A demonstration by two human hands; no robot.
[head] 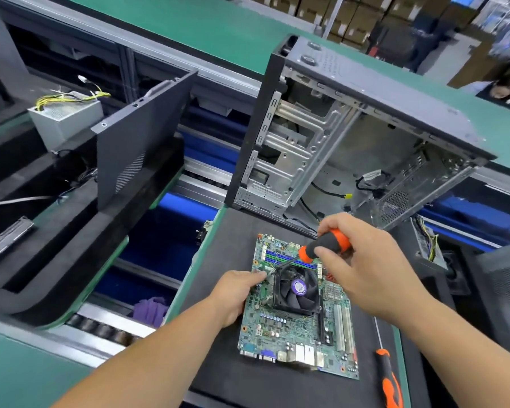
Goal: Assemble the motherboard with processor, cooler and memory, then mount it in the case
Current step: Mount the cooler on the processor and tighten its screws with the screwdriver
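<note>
Right hand (pixel 362 260) grips screwdriver (pixel 326 245) at cooler (pixel 296 290); left hand (pixel 236 293) apparently pinches motherboard (pixel 280 328) edge.

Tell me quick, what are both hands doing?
Left hand: resting on the motherboard's left edge, fingers by the cooler; grip cannot be told.
Right hand: closed around a screwdriver.

A spare orange-handled screwdriver (pixel 387 375) lies on the black mat (pixel 218 363); a purple cloth (pixel 150 310) sits by the rollers.
</note>
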